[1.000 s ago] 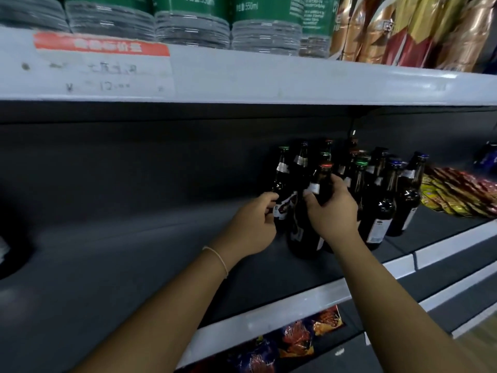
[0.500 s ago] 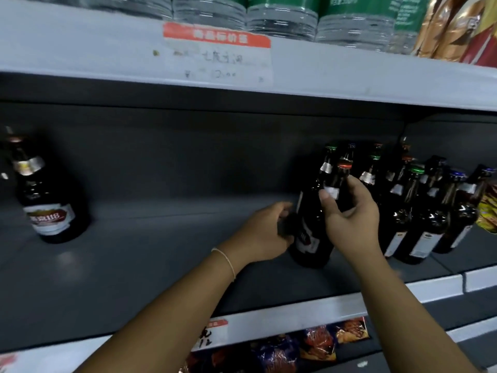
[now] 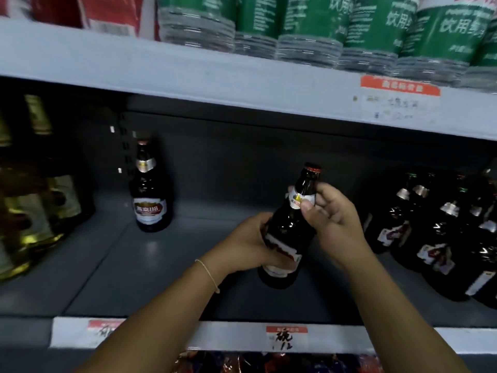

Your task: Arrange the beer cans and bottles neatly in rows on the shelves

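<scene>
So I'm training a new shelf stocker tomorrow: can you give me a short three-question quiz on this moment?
1. True or false: both hands hold the same bottle.
2. Which hand pinches the neck label? A) left hand B) right hand
3. Fill in: the lone bottle stands to the held bottle's ____.

Key: 1 true; 2 B; 3 left.
</scene>
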`<state>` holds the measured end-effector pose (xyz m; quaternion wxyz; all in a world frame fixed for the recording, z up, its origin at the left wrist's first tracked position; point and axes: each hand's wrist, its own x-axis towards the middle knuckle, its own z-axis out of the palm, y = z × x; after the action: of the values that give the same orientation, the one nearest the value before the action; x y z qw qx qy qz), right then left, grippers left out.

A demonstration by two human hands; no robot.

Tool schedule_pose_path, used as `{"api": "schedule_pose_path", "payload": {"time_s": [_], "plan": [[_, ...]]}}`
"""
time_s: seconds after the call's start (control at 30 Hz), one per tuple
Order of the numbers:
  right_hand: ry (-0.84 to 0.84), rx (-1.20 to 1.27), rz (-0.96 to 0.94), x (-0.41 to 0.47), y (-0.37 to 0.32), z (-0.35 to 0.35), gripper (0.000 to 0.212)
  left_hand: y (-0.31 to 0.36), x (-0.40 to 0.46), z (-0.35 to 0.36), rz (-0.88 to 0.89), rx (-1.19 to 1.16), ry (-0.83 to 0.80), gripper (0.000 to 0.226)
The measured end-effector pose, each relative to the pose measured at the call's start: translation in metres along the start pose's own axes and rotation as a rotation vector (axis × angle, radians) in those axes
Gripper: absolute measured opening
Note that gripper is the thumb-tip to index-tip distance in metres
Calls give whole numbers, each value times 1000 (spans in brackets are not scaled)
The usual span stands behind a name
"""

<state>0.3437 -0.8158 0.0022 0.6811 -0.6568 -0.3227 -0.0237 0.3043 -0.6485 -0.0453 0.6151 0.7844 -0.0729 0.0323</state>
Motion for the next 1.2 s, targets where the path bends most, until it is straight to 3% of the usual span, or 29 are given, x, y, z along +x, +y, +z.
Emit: {"api": "schedule_pose_path", "payload": {"time_s": [0.2,0.4,0.47,0.6,1.2], "plan": [[-67,10,41,16,-2,73,38,-12,-39,-57,16,38,202,74],[-94,-131,48,20,-1,146,21,-22,-81,-114,-9,83,387,72],[-105,-152,73,18,5,168,27,-25,-93,-131,-14,77,427,67],[-128,-142,85,15,14,208,33,-30,-114,-161,-16,82,482,55],[-82,-170,131,25,43,281,28,-71,-129,-211,-31,185,614,66]]}}
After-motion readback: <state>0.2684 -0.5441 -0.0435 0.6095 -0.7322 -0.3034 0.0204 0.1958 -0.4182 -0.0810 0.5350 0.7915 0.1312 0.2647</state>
